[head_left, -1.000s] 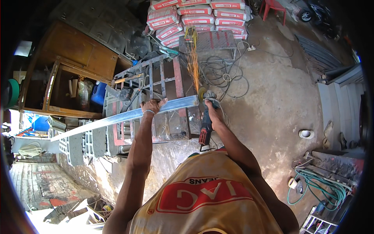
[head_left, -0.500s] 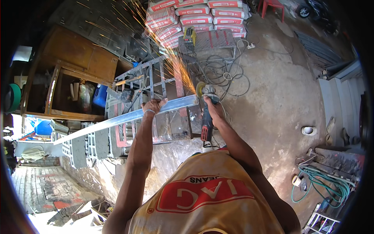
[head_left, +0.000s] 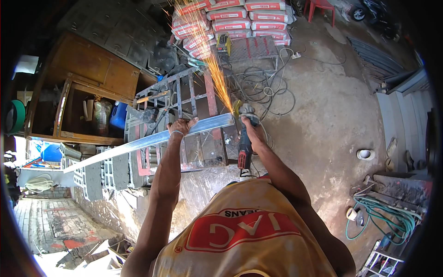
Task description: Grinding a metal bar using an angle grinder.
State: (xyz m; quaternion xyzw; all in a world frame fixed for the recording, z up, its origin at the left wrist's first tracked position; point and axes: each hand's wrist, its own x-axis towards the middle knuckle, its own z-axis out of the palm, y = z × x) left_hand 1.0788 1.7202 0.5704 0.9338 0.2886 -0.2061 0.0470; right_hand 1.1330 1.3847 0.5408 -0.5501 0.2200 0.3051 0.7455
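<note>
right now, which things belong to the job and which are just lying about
In use:
angle grinder, in the right hand
long metal bar, under the left hand
barred frame, beneath the bar

Seemingly lying about:
stacked bags
red chair
green hose
wooden cabinet

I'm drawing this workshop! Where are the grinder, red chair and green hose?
Grinder (head_left: 244,147): head view, on its body.
Red chair (head_left: 321,4): head view, on its seat.
Green hose (head_left: 408,225): head view, on its coils.

A red-and-grey metal frame (head_left: 211,99), a long silvery bar (head_left: 150,139) across it.
</note>
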